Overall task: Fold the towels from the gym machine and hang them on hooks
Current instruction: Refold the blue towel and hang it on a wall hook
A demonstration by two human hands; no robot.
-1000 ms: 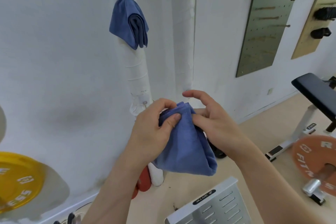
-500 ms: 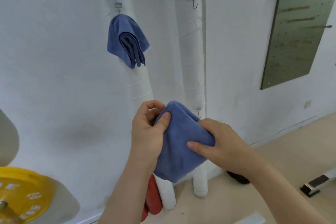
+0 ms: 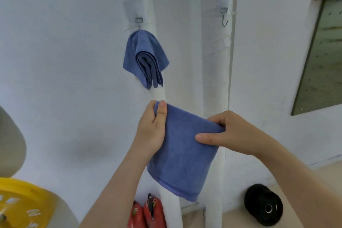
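left hand (image 3: pixel 150 131): i have it pinching the top left corner of the towel in hand (image 3: pixel 183 155), thumb on the front, fingers behind
right hand (image 3: pixel 235 133): gripping the top right edge, thumb laid across the front, fingers curled over the back
towel in hand: blue, folded to a rough square, held up in the air before the white pipes (image 3: pixel 215 79), below the hung towel (image 3: pixel 144 57)
done: one folded blue towel hangs from the left hook (image 3: pixel 139 20)
free hook (image 3: pixel 224 16): bare, up and to the right of my hands
left to do: the fold looks about finished to me; this one has yet to go up on the free hook
unknown: the gym machine is out of view, so i cannot tell if more towels wait
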